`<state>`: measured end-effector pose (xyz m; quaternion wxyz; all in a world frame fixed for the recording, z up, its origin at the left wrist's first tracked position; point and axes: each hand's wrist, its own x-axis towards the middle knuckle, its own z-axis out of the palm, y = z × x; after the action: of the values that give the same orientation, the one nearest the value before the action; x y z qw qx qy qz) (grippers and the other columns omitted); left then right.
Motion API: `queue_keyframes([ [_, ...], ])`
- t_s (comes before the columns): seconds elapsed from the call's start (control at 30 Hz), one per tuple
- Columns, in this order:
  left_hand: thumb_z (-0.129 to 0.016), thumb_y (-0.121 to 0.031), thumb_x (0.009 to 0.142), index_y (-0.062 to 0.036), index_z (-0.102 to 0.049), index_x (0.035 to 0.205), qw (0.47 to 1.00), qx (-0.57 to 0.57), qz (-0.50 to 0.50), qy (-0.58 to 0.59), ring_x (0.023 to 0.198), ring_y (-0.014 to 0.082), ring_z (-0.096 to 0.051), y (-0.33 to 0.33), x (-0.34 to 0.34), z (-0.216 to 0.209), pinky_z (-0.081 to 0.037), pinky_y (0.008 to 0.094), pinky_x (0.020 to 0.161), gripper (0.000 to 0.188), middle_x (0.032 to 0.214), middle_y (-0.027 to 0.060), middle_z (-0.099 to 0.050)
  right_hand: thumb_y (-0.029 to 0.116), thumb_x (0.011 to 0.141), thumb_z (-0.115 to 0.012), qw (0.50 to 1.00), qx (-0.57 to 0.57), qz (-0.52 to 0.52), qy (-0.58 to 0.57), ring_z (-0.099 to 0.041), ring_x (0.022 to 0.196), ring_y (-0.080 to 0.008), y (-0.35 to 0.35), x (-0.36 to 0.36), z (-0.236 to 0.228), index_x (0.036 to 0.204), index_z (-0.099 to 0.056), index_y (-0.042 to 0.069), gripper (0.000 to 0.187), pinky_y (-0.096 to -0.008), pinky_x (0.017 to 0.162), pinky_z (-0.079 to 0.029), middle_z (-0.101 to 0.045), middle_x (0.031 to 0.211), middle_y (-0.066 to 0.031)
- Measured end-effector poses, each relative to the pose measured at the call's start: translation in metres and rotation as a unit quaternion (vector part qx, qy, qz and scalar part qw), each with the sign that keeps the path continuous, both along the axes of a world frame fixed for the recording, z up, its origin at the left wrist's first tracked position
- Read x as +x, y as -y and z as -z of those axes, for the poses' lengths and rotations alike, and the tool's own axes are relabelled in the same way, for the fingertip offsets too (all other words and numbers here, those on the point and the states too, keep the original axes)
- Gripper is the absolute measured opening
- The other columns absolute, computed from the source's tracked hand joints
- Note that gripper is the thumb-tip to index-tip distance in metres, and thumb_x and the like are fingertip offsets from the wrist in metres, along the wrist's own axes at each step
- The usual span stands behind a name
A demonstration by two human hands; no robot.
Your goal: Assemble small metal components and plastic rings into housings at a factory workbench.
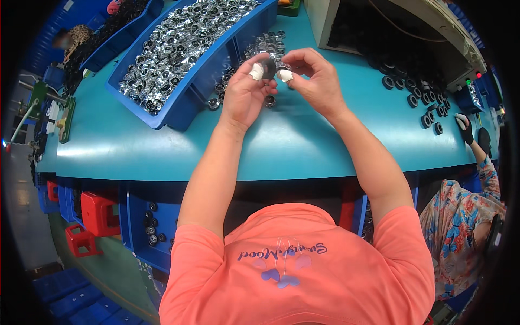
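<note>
- Head view, far left: two red plastic stools (100, 215) stand on the floor (116, 257), left of the big blue bin and lower than it.
- Serving as landmark, the blue bin (197, 92) rests tilted across the worktop (303, 146), heaped with small chrome-and-black wheels (184, 46).
- Just beside the bin's right wall, loose wheels (214, 103) lie scattered on the worktop, partly hidden by the hands.
- Right of the bin, the left hand (244, 93), its thumb wrapped in white, pinches a black disc (268, 69) raised above the worktop; whether its centre is hollow cannot be told.
- Farther right of the bin, the right hand (319, 81), also white-wrapped at the thumb, has its fingers closed on a small dark-and-silver piece (284, 66), mostly covered, close beside the disc.
- Well to the right of the bin, black rings (428, 103) lie loosely spread below a pale machine housing (444, 21).
- Farthest right from the bin, a co-worker's dark-gloved hand (466, 131) rests at the worktop; its grip cannot be told.
</note>
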<state>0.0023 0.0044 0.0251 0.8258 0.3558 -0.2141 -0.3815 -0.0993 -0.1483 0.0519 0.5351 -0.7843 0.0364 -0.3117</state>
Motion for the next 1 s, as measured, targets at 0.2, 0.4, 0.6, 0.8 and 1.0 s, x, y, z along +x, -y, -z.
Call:
queue_keyframes([
  [0.2, -0.058, -0.015, 0.099, -0.0019, -0.051, 0.137, 0.999, 0.004, 0.000, 0.038, 0.098, 0.0162, -0.061, 0.002, -0.001, 0.005, -0.051, 0.0317, 0.085, 0.041, 0.114, 0.0068, -0.064, 0.001, 0.079, -0.073, 0.997, 0.061, -0.048, -0.013, -0.068, 0.088, -0.0147, -0.001, 0.000, -0.001, 0.104, -0.072, 0.005, 0.026, -0.0277, 0.084, -0.056, -0.067, 0.099, -0.0033],
  [0.4, -0.058, -0.016, 0.100, -0.0015, -0.055, 0.137, 0.997, 0.026, -0.006, 0.076, 0.102, 0.0151, -0.061, 0.002, -0.002, 0.000, -0.050, 0.0321, 0.089, 0.040, 0.115, 0.0061, -0.066, 0.005, 0.080, -0.077, 0.996, 0.061, -0.072, 0.003, -0.068, 0.090, -0.0152, 0.005, 0.002, 0.007, 0.104, -0.074, 0.005, 0.025, -0.0295, 0.088, -0.056, -0.066, 0.104, -0.0048],
  [0.6, -0.057, -0.019, 0.101, -0.0014, -0.055, 0.137, 0.983, 0.106, -0.041, 0.141, 0.101, 0.0142, -0.062, 0.004, -0.007, 0.000, -0.051, 0.0311, 0.088, 0.040, 0.115, 0.0065, -0.067, 0.005, 0.080, -0.077, 0.996, 0.067, -0.015, -0.053, -0.068, 0.087, -0.0121, 0.002, -0.001, 0.001, 0.101, -0.075, 0.004, 0.021, -0.0266, 0.078, -0.056, -0.071, 0.094, -0.0036],
  [0.8, -0.060, -0.018, 0.100, -0.0015, -0.056, 0.133, 0.953, 0.176, -0.090, 0.232, 0.094, 0.0135, -0.064, 0.008, -0.015, -0.004, -0.053, 0.0270, 0.081, 0.037, 0.113, 0.0060, -0.067, 0.006, 0.085, -0.074, 0.992, 0.086, -0.023, -0.089, -0.067, 0.084, -0.0100, 0.002, -0.001, 0.005, 0.105, -0.073, 0.001, 0.021, -0.0235, 0.073, -0.055, -0.072, 0.095, -0.0047],
  [1.0, -0.058, -0.014, 0.101, -0.0044, -0.058, 0.127, 0.957, 0.158, -0.118, 0.212, 0.083, 0.0092, -0.060, 0.009, -0.013, 0.000, -0.053, 0.0266, 0.075, 0.028, 0.106, 0.0043, -0.067, 0.009, 0.086, -0.071, 0.976, 0.189, -0.053, -0.096, -0.068, 0.092, -0.0138, 0.006, 0.004, 0.007, 0.112, -0.072, 0.000, 0.027, -0.0287, 0.081, -0.056, -0.073, 0.104, -0.0095],
])
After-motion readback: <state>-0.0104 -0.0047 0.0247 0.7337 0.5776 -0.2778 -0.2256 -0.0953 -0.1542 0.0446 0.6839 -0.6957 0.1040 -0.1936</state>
